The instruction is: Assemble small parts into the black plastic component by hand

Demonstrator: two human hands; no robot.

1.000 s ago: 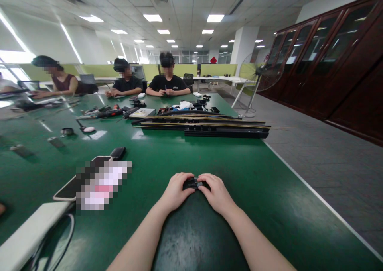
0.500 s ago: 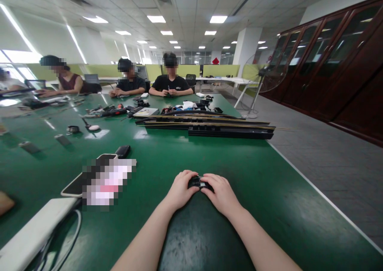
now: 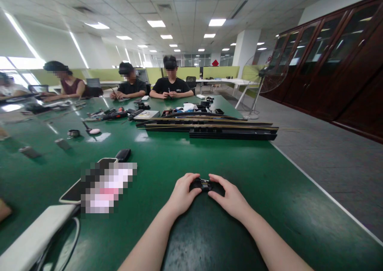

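Note:
My left hand is closed around the left end of a small black device, thumb on the near side and fingers on the far side. Bright metallic or silvery parts show in the device's middle; its exact kind is too small to make out. My right hand is curled about the right end, its thumb and forefinger at the near and far edges, with dark material between them. The device is low over the green table, and both palms hide its ends.
Left of my hands lie a phone, a blurred-out pinkish item, a black object and a white power strip with a cable. Long black rails cross the table ahead. Several people sit beyond, near tools and parts.
My right hand has shifted right, away from my left, so the gap between the fingertips is wider and more of the device's middle shows. The view has tilted slightly.

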